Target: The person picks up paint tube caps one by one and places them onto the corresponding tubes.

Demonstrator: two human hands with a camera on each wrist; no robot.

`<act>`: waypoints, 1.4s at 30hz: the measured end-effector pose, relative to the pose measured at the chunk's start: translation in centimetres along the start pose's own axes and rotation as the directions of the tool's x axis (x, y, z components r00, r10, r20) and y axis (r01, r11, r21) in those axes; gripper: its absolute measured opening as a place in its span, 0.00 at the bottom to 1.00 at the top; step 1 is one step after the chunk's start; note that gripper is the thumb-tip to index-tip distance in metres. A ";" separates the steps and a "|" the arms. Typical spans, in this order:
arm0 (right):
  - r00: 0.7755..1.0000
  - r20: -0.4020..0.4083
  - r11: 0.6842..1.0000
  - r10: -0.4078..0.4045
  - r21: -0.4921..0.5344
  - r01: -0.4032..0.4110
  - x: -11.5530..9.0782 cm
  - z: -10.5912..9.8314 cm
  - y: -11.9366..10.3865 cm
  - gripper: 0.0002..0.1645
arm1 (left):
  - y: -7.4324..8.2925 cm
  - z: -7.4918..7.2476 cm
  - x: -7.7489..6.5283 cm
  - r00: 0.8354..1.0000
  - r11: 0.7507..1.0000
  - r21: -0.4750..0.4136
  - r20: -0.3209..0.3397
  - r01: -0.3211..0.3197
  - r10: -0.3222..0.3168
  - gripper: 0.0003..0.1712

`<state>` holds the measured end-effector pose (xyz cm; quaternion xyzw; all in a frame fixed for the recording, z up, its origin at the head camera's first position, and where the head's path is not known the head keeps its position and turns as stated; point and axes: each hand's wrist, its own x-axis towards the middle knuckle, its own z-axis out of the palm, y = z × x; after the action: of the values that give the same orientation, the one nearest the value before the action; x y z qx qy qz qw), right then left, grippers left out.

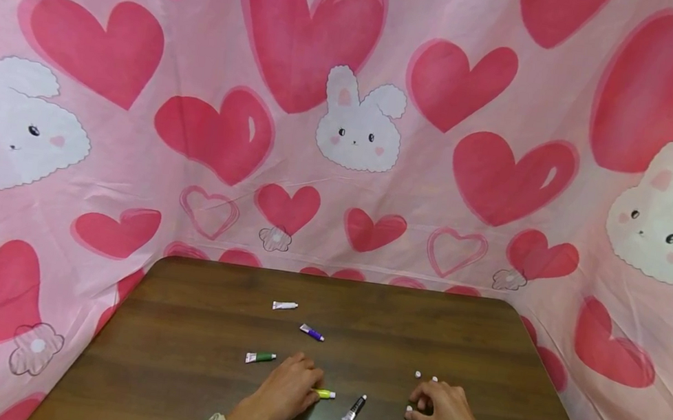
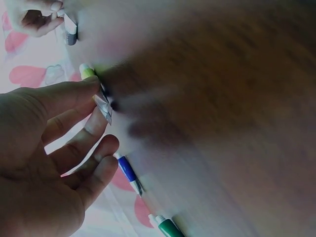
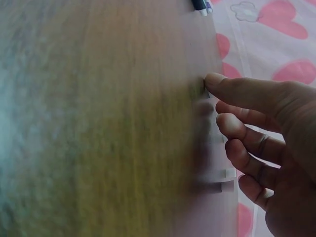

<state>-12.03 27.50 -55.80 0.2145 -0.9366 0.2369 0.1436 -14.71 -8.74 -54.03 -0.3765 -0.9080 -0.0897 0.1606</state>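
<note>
Here, your left hand [image 1: 288, 388] is pinching the yellow tube [image 1: 325, 394] at its three o'clock; your right hand [image 1: 445, 413] is gaping narrowly, a cap [image 1: 409, 409] sitting at its nine o'clock.

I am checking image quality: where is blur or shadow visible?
Head: the yellow tube looks fairly sharp; left wrist: the tabletop is smeared, with dark shadow near the left hand; right wrist: the tabletop is blurred, shadows lie beside the right hand.

I saw a smooth, glossy wood-grain table [image 1: 453, 334], creased cloth walls [image 1: 414, 184], and the metallic-looking end [image 2: 104, 108] of a yellow tube [image 1: 325, 394].
</note>
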 end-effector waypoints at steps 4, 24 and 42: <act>1.000 -0.012 1.000 -0.019 0.003 0.019 -0.1 0.1 0.0 0.19 | 0.0 0.0 -0.1 1.000 1.000 0.001 -0.009 -0.003 0.003 0.12; 0.997 -0.049 0.998 -0.059 0.002 0.059 0.2 0.3 -0.4 0.20 | 0.0 -0.7 0.5 0.999 0.998 -0.057 0.042 0.010 -0.007 0.11; 0.989 -0.109 0.992 -0.099 0.066 0.107 0.7 0.4 -1.1 0.20 | 2.7 -0.5 2.0 0.998 0.997 -0.062 0.042 0.049 -0.046 0.10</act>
<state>-12.22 26.22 -55.41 0.2547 -0.9063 0.2738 0.1970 -14.03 -5.71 -52.78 -0.3614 -0.9165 -0.1145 0.1279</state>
